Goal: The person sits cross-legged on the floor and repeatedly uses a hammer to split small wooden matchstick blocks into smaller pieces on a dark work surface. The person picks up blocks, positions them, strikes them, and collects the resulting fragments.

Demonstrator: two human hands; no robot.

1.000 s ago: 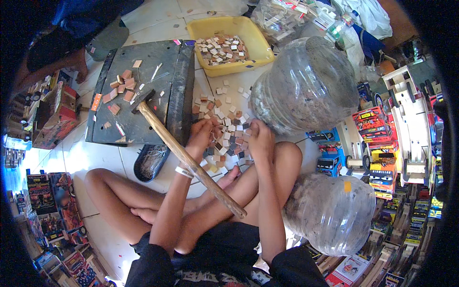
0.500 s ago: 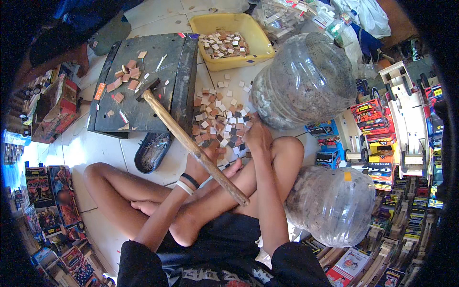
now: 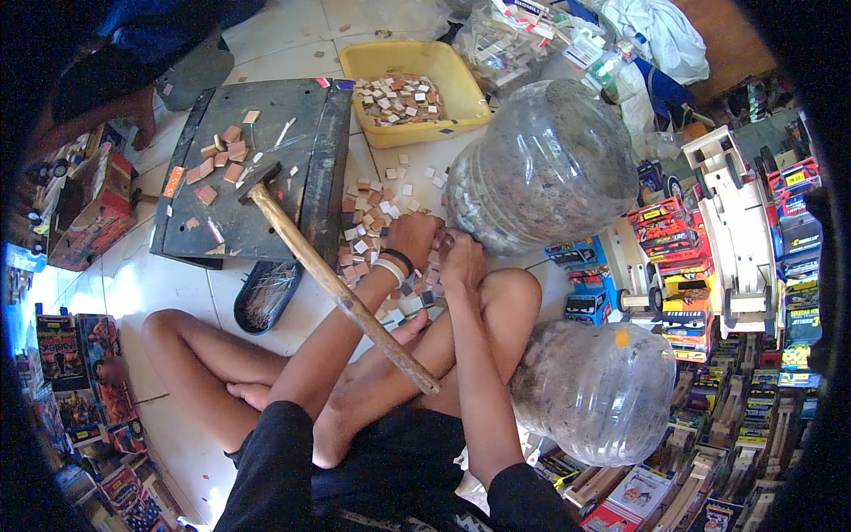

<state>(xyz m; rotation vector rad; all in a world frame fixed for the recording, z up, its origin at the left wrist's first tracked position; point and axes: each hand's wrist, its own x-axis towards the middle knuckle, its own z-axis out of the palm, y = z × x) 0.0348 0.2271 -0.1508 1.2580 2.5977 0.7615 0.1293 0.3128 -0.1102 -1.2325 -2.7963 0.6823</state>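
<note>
My left hand (image 3: 415,236), with a black and a white band at the wrist, reaches over a spread of small square wooden pieces (image 3: 361,232) on the floor. Its fingers are bent down and come against my right hand (image 3: 463,261). That hand is curled closed beside it, at the right side of the pieces. Whatever the fingers of either hand hold is hidden. A hammer (image 3: 324,270) rests its head on a dark wooden board (image 3: 266,213); its long wooden handle slants across in front of my left forearm toward my lap.
Wooden blocks (image 3: 232,151) lie on the board. Behind stands a yellow basin (image 3: 479,111) of square pieces. Two large clear plastic containers (image 3: 554,168) are at my right, beside toy trucks (image 3: 674,266). A dark oval tray (image 3: 266,297) sits left. Another person's arm (image 3: 106,115) shows far left.
My left hand has moved forward and to the right, up against my right hand. The whole view has shifted a little. The hammer stays in place on the board.
</note>
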